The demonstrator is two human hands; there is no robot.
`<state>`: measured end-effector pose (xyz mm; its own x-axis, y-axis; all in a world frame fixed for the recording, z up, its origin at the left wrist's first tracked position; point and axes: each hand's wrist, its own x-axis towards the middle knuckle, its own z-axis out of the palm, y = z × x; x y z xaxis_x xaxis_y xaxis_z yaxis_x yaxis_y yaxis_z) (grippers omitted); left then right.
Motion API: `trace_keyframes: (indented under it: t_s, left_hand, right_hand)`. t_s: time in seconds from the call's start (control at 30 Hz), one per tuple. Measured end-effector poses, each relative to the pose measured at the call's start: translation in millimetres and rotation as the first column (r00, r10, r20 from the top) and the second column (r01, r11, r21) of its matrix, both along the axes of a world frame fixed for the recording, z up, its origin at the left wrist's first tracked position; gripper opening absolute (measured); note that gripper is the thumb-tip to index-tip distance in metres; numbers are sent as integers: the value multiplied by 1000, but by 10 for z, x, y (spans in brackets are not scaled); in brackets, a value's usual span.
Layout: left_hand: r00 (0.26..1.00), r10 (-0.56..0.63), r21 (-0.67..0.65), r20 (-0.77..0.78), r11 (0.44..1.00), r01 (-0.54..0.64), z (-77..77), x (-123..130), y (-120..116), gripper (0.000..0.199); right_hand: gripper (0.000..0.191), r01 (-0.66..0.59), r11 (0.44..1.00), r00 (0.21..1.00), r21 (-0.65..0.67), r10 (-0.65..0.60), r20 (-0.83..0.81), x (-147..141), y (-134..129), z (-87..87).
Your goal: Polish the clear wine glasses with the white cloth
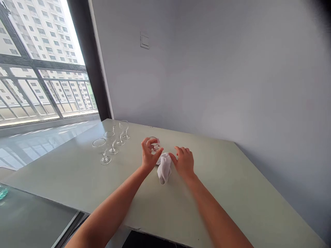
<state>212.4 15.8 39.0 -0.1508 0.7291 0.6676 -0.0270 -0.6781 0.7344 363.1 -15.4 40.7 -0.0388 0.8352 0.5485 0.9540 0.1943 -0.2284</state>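
My left hand [150, 153] is curled around a clear stemmed glass [156, 146], whose round rim shows behind the fingers. Just below and between my hands is a bunched white cloth [164, 168], its lower end narrowing toward me. My right hand [184, 159] is at the cloth's right side, thumb apart from the fingers and its tip close to or touching the cloth's upper edge. No cloth shows between that thumb and the fingers.
Several clear stemmed glasses [105, 159] stand upright in a row at the left of the pale tabletop [222, 179]. A greenish glass object [3, 192] sits on a lower surface at far left. Walls border the far and right sides; a window is left.
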Motion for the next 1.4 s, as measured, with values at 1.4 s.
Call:
trace_keyframes:
  t_s: [1.4]
  left_hand:
    - [433, -145, -215, -890, 970, -116, -622, 201, 72, 45]
  right_hand:
    - [32, 659, 640, 562, -396, -768, -306, 2852, 738, -601]
